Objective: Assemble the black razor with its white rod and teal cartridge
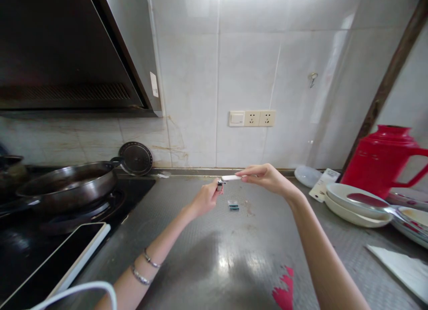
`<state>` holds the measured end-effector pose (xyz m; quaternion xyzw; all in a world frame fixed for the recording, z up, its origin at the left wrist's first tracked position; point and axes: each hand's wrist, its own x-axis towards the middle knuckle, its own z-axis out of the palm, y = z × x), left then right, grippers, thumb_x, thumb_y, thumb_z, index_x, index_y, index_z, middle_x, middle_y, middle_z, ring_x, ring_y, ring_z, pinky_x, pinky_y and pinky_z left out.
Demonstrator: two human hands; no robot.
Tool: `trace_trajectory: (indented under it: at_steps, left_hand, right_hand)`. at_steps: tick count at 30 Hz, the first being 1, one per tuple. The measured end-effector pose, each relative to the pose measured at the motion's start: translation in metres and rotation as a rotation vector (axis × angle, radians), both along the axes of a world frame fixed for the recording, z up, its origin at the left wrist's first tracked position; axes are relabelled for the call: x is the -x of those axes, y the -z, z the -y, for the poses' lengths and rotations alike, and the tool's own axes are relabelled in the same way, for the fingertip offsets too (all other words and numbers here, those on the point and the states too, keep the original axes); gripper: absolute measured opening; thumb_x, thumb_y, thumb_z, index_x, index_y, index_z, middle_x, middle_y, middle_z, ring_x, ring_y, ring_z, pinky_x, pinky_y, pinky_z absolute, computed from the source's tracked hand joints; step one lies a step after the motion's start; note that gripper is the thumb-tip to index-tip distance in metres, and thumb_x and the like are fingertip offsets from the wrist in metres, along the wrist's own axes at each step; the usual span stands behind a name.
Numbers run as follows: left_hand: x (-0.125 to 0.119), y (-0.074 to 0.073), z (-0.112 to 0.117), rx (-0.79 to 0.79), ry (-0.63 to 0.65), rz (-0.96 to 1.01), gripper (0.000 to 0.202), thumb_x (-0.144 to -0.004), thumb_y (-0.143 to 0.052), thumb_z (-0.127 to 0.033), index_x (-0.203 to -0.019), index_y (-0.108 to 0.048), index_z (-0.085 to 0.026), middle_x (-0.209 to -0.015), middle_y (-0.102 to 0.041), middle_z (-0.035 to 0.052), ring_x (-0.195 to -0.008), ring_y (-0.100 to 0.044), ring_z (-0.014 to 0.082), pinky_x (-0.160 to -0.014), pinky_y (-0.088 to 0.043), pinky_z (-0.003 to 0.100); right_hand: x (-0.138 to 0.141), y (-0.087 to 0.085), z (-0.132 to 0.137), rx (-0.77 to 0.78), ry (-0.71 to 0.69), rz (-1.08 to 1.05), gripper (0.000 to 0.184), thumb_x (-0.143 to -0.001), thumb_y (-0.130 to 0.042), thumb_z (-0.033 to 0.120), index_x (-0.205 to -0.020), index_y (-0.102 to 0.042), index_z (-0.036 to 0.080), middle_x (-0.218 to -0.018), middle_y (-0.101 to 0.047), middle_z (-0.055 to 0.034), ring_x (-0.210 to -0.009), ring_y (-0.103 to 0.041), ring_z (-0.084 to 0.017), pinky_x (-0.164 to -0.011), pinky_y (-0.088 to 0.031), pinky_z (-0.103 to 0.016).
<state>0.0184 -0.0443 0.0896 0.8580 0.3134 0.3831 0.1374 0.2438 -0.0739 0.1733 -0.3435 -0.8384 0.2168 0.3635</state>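
Left hand (205, 197) grasps a lighter (220, 185); right hand (265, 178) pinches a white stick (231, 178). Below, grey counter (194, 274); behind, tiled wall (190, 78).

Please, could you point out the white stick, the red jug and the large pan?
White stick (230, 178): head view, exposed middle.
Red jug (376, 163): head view, its body.
Large pan (83, 195): head view, outer side wall.
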Motion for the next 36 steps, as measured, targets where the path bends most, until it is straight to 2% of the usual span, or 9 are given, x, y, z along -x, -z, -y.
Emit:
trace_trajectory:
  at_steps: [3,8,14,19,21,26,32,36]
  left_hand:
    - [0.0,0.0,0.001,-0.013,-0.01,-0.01,0.01,-0.086,-0.038,-0.015,-0.084,-0.048,-0.017,-0.078,-0.061,0.0027,-0.072,-0.058,0.0135,-0.065,-0.04,0.023]
    - [0.0,0.0,0.001,-0.018,-0.015,-0.034,0.011,-0.086,-0.036,-0.016,-0.083,-0.047,-0.017,-0.077,-0.059,0.0022,-0.07,-0.056,0.0135,-0.065,-0.04,0.023]
    - [-0.001,-0.001,0.002,-0.035,-0.029,-0.042,0.013,-0.086,-0.037,-0.016,-0.082,-0.049,-0.017,-0.078,-0.06,0.0029,-0.072,-0.057,0.0141,-0.066,-0.04,0.024]
    - [0.0,-0.004,0.004,-0.022,-0.022,-0.05,0.012,-0.086,-0.037,-0.017,-0.083,-0.049,-0.017,-0.077,-0.06,0.0027,-0.07,-0.057,0.0138,-0.064,-0.04,0.023]
    - [0.0,-0.004,0.003,-0.019,-0.024,-0.046,0.013,-0.087,-0.037,-0.017,-0.083,-0.049,-0.018,-0.077,-0.06,0.0027,-0.071,-0.057,0.0139,-0.065,-0.04,0.023]
    - [0.0,-0.002,0.002,-0.03,-0.044,-0.048,0.013,-0.086,-0.037,-0.016,-0.084,-0.05,-0.017,-0.079,-0.062,0.0029,-0.073,-0.058,0.0143,-0.067,-0.04,0.023]
    - [0.0,-0.002,0.003,-0.032,-0.021,-0.05,0.012,-0.087,-0.036,-0.017,-0.084,-0.048,-0.017,-0.077,-0.06,0.002,-0.07,-0.057,0.0133,-0.064,-0.039,0.022]
    - [0.0,-0.002,0.003,-0.03,-0.027,-0.052,0.011,-0.086,-0.037,-0.016,-0.085,-0.048,-0.018,-0.077,-0.061,0.0022,-0.071,-0.057,0.0137,-0.065,-0.039,0.023]
  right_hand:
    - [0.003,0.0,0.0,0.006,-0.019,0.008,0.033,-0.077,-0.058,0.04,-0.1,-0.07,0.02,-0.091,-0.07,-0.0049,-0.082,-0.061,-0.019,-0.072,-0.045,-0.028]
    - [-0.003,0.001,-0.003,-0.016,0.075,0.009,0.032,-0.076,-0.059,0.04,-0.1,-0.07,0.021,-0.09,-0.07,-0.005,-0.084,-0.061,-0.02,-0.074,-0.045,-0.029]
    - [0.001,-0.004,0.006,0.013,-0.008,0.039,0.034,-0.076,-0.059,0.041,-0.101,-0.07,0.02,-0.089,-0.07,-0.0045,-0.079,-0.062,-0.018,-0.07,-0.046,-0.028]
    - [0.0,-0.005,0.008,0.04,0.081,0.02,0.033,-0.076,-0.058,0.039,-0.101,-0.069,0.021,-0.094,-0.07,-0.0049,-0.086,-0.062,-0.021,-0.077,-0.047,-0.03]
    - [0.0,-0.006,0.009,0.041,0.072,0.018,0.034,-0.076,-0.058,0.04,-0.102,-0.069,0.021,-0.095,-0.07,-0.0052,-0.087,-0.062,-0.021,-0.077,-0.047,-0.031]
    - [0.004,-0.009,0.013,0.029,0.002,0.076,0.034,-0.077,-0.058,0.041,-0.102,-0.069,0.021,-0.09,-0.07,-0.0046,-0.079,-0.061,-0.018,-0.069,-0.045,-0.029]
    - [-0.002,-0.01,0.014,-0.001,0.084,0.078,0.033,-0.077,-0.057,0.04,-0.102,-0.069,0.021,-0.088,-0.069,-0.0047,-0.076,-0.059,-0.017,-0.067,-0.044,-0.028]
    - [-0.002,-0.011,0.017,0.095,0.008,0.084,0.035,-0.076,-0.058,0.041,-0.103,-0.069,0.021,-0.089,-0.068,-0.0052,-0.063,-0.054,-0.012,-0.056,-0.043,-0.024]
